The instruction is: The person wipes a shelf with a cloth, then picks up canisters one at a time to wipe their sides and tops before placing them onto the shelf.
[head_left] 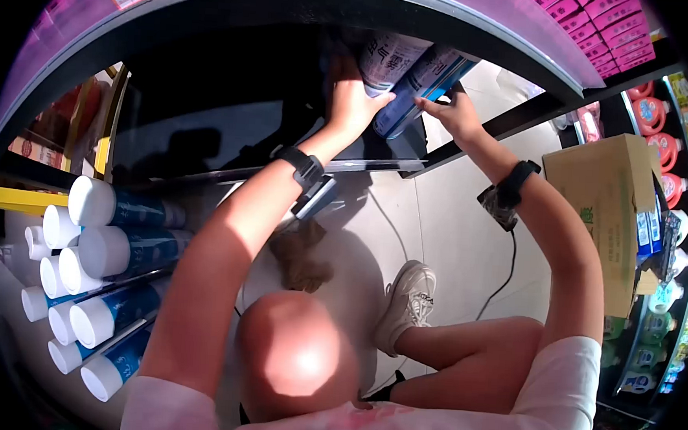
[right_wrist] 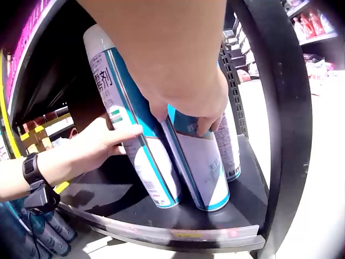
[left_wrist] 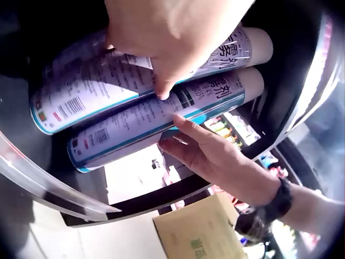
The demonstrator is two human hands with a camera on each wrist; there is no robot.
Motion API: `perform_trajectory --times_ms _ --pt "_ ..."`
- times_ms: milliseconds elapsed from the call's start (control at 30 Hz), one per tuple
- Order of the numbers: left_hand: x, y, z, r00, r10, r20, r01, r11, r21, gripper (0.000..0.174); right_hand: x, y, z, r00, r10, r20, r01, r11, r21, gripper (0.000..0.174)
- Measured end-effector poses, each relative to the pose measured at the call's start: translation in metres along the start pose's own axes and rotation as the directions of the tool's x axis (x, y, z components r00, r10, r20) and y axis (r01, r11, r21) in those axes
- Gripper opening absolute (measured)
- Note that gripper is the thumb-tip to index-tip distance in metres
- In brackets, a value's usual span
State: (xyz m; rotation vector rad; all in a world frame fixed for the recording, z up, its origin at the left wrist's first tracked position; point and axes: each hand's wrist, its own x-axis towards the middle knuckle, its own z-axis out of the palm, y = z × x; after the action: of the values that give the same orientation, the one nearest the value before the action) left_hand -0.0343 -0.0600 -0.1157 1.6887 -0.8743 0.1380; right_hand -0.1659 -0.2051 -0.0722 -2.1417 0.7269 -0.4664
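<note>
Fingers of the left hand lie straight against one spray can; those of the right hand, apparently uncurled, press the neighbouring can. Both cans stand on the black shelf near its front lip. An uneven push could topple them over it.

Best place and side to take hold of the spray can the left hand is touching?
Wrap fingers round the mid body of the spray can, probably coming from the side of the left hand: it stands upright on the shelf, and a neighbouring can crowds its other side.
</note>
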Motion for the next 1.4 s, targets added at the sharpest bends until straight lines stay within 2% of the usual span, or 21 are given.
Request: perform_trajectory --times_ms 33,67,167,233,333,400,467,567,633,733,800,833,867,967,1000,1100,1133,1233,1267,1333,1400 --pt "0.000 -0.004 -0.004 0.994 0.113 0.013 -0.113 0.991 0.075 0.094 -0.002 0.000 -0.001 0.999 0.023 0.022 -0.025 0.998 0.064 0.062" --pt "0.002 -0.007 -0.006 0.996 0.060 0.072 -0.061 0.998 0.002 0.077 -0.004 -0.002 0.000 0.998 0.046 0.046 -0.051 0.990 0.128 0.062" --pt "0.005 -0.010 -0.016 0.977 0.081 0.199 -0.078 0.997 -0.027 0.077 -0.007 -0.009 -0.006 0.976 0.102 0.190 -0.153 0.949 0.276 0.064" --pt "0.006 -0.004 -0.024 0.963 0.024 0.269 -0.015 0.999 -0.036 0.078 -0.010 -0.015 -0.004 0.982 0.138 0.129 -0.165 0.958 0.236 0.064" --pt "0.006 0.015 -0.023 0.992 0.007 0.123 -0.015 0.997 0.071 0.080 -0.008 -0.022 0.002 0.999 0.028 -0.030 -0.019 0.963 0.268 0.063" --pt "0.007 0.026 -0.016 0.990 0.052 -0.134 -0.051 0.999 0.015 0.082 -0.004 -0.019 -0.001 0.992 -0.027 -0.122 0.056 0.968 0.245 0.063" --pt "0.011 0.032 -0.011 0.990 0.053 -0.128 -0.049 0.998 0.037 0.082 0.000 -0.016 0.001 0.962 -0.095 -0.257 0.145 0.973 0.182 0.062" --pt "0.013 0.030 -0.010 0.988 0.051 -0.145 -0.049 0.999 0.020 0.080 -0.003 -0.015 -0.003 0.955 -0.160 -0.250 0.177 0.983 0.048 0.062" --pt "0.010 0.020 -0.013 0.995 0.071 -0.073 -0.083 0.982 -0.172 0.077 -0.013 -0.023 -0.009 0.971 -0.161 -0.177 0.177 0.981 0.080 0.058" --pt "0.015 0.015 -0.035 0.978 0.169 0.125 -0.145 0.972 -0.183 0.076 -0.009 -0.014 -0.015 0.984 -0.174 0.040 0.158 0.955 0.252 0.055" --pt "0.014 0.015 -0.049 0.969 0.172 0.178 -0.130 0.966 -0.224 0.075 -0.011 -0.018 -0.012 0.985 -0.162 0.058 0.136 0.940 0.312 0.056" --pt "0.016 0.013 -0.053 0.943 0.155 0.296 -0.084 0.968 -0.238 0.078 -0.010 -0.020 -0.011 0.988 -0.145 0.053 0.115 0.919 0.377 0.058" --pt "0.017 0.012 -0.055 0.900 0.142 0.412 -0.038 0.968 -0.249 0.081 -0.009 -0.020 -0.008 0.993 -0.119 0.015 0.109 0.950 0.294 0.060" --pt "0.008 0.012 -0.051 0.918 0.131 0.375 -0.060 0.979 -0.196 0.091 -0.004 -0.020 -0.003 0.995 -0.086 -0.059 0.098 0.965 0.245 0.058" --pt "0.003 0.015 -0.046 0.949 0.147 0.280 -0.112 0.984 -0.137 0.091 -0.004 -0.020 -0.002 0.995 -0.086 -0.052 0.096 0.967 0.234 0.058" --pt "-0.013 0.022 -0.030 0.988 -0.013 0.152 0.021 0.999 -0.050 0.086 -0.004 -0.023 0.000 0.979 -0.118 -0.169 0.166 0.937 0.308 0.053" --pt "-0.012 0.020 -0.026 0.989 -0.013 0.147 0.023 0.998 -0.064 0.086 -0.007 -0.024 -0.003 0.986 -0.101 -0.130 0.134 0.951 0.279 0.054" --pt "-0.003 0.008 -0.025 0.975 0.073 0.211 -0.031 0.980 -0.196 0.080 -0.016 -0.030 -0.014 0.989 -0.147 -0.023 0.149 0.973 0.176 0.056" --pt "0.003 0.000 -0.031 0.956 0.106 0.272 -0.056 0.981 -0.188 0.080 -0.016 -0.026 -0.018 0.976 -0.211 0.045 0.191 0.940 0.282 0.058" --pt "0.012 -0.011 -0.048 0.901 0.111 0.419 -0.029 0.980 -0.197 0.077 -0.019 -0.024 -0.026 0.965 -0.235 0.119 0.197 0.944 0.266 0.059" --pt "0.016 -0.020 -0.053 0.882 0.151 0.446 -0.072 0.979 -0.190 0.076 -0.022 -0.029 -0.027 0.964 -0.227 0.141 0.186 0.949 0.255 0.060"
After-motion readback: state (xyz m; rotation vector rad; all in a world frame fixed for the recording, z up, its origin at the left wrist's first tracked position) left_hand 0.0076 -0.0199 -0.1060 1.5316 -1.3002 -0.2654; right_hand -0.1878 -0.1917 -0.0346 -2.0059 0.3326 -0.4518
